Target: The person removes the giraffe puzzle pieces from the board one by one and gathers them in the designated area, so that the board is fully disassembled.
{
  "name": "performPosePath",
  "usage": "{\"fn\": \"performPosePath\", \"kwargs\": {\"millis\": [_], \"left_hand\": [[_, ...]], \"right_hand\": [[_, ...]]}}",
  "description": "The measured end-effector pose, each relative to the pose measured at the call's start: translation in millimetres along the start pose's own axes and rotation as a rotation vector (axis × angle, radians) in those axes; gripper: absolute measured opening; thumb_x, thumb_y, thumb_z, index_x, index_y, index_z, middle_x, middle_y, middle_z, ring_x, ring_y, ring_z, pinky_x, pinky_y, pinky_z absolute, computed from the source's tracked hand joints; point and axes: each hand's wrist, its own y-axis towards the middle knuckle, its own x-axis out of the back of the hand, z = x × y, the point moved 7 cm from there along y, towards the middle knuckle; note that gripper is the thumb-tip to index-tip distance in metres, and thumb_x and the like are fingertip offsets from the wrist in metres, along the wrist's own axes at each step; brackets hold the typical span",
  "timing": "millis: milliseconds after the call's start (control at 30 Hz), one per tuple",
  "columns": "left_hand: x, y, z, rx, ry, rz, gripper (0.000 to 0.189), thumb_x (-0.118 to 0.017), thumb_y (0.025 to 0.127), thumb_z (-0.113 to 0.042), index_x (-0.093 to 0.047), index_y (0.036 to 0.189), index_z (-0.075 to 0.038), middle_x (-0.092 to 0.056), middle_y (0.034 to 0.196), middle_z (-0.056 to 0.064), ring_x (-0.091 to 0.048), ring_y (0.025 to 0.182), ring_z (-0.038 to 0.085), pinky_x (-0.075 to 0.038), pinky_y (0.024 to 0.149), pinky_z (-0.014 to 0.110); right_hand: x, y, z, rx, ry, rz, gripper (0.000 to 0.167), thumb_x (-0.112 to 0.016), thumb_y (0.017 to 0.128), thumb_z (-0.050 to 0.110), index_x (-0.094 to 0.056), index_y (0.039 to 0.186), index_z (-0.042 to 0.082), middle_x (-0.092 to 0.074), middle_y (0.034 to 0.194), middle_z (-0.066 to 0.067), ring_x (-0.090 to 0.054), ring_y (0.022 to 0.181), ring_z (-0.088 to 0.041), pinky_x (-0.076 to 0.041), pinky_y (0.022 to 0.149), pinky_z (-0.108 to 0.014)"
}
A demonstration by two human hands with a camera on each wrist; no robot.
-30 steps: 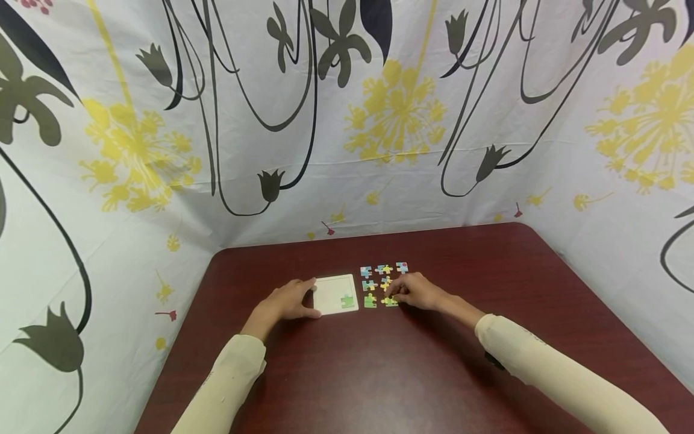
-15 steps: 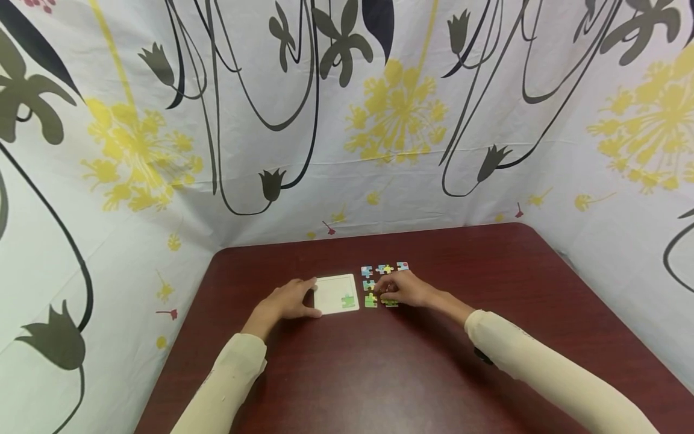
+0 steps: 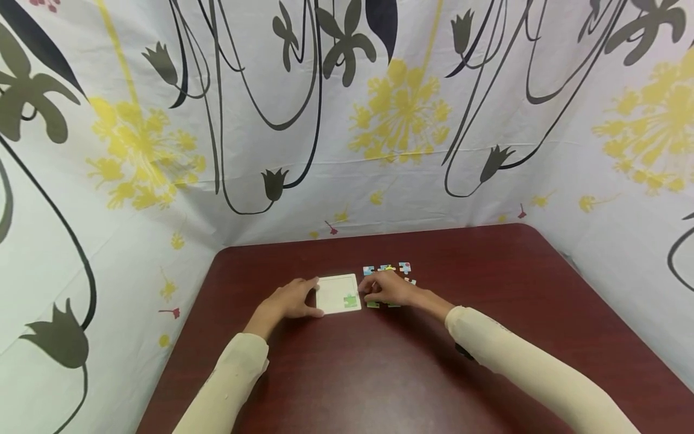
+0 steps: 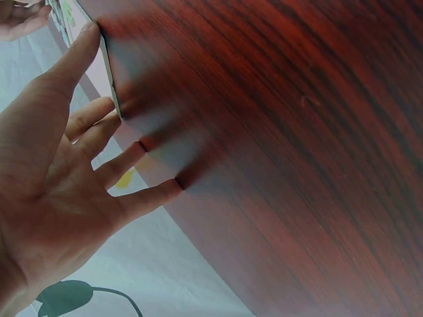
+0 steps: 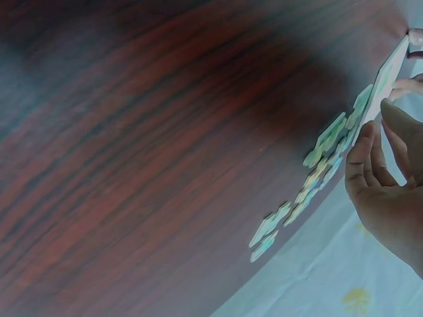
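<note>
A square white puzzle tray (image 3: 333,289) lies on the table with a green jigsaw piece (image 3: 350,300) in its near right corner. My left hand (image 3: 293,299) holds the tray's left side, thumb at the near corner and forefinger at the far one; in the left wrist view its other fingers (image 4: 155,196) spread to the tabletop. My right hand (image 3: 387,287) is bent over the loose jigsaw pieces (image 3: 404,267), its thumb and fingertips close together at the tray's right edge. I cannot tell whether a piece is between them. This hand hides several loose pieces.
The dark red wooden table (image 3: 347,374) reaches back to a white cloth (image 3: 244,150) printed with flowers, which hangs behind and on both sides. Loose pieces lie in rows right of the tray, spread along the table in the right wrist view.
My right hand has moved left across the loose pieces to the tray's right edge, uncovering a piece on the right and covering others. My left hand and the tray have stayed put.
</note>
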Motion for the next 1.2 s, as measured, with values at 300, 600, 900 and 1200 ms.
{"fn": "performPosePath", "kwargs": {"millis": [300, 600, 900, 1200], "left_hand": [[1.4, -2.5, -0.5, -0.007, -0.005, -0.003, 0.092, -0.082, 0.086, -0.053, -0.041, 0.161, -0.016, -0.051, 0.152, 0.016, -0.046, 0.142, 0.035, -0.041, 0.109, 0.063], [3.0, -2.1, -0.8, 0.003, -0.003, 0.0, 0.092, -0.081, 0.088, -0.053, -0.04, 0.161, -0.016, -0.048, 0.155, 0.015, -0.043, 0.145, 0.035, -0.039, 0.111, 0.062], [1.7, -5.3, -2.8, -0.011, -0.027, -0.005, 0.088, -0.082, 0.087, -0.051, -0.046, 0.157, -0.015, -0.051, 0.153, 0.013, -0.043, 0.145, 0.034, -0.04, 0.11, 0.063], [2.0, -4.9, -2.2, -0.008, -0.018, -0.011, 0.09, -0.083, 0.087, -0.051, -0.044, 0.158, -0.014, -0.052, 0.152, 0.013, -0.044, 0.144, 0.034, -0.04, 0.11, 0.062]], "right_hand": [[-9, 15.5, 9, 0.015, -0.002, 0.033, 0.02, -0.077, 0.094, 0.006, -0.076, 0.113, 0.002, -0.074, 0.09, -0.001, -0.067, 0.077, -0.008, -0.055, 0.073, -0.026], [-17, 29.8, 13, 0.007, -0.08, 0.063, 0.022, -0.078, 0.091, 0.005, -0.078, 0.113, 0.006, -0.07, 0.086, -0.002, -0.064, 0.078, -0.01, -0.055, 0.078, -0.029], [-27, 33.9, 18, -0.014, -0.128, 0.137, 0.025, -0.077, 0.091, 0.002, -0.08, 0.115, 0.007, -0.07, 0.074, -0.005, -0.037, 0.052, -0.003, -0.042, 0.065, -0.024], [-25, 31.2, 20, -0.062, -0.1, 0.114, 0.022, -0.076, 0.093, 0.002, -0.075, 0.112, 0.011, -0.073, 0.104, -0.012, -0.072, 0.09, -0.021, -0.057, 0.079, -0.034]]}}
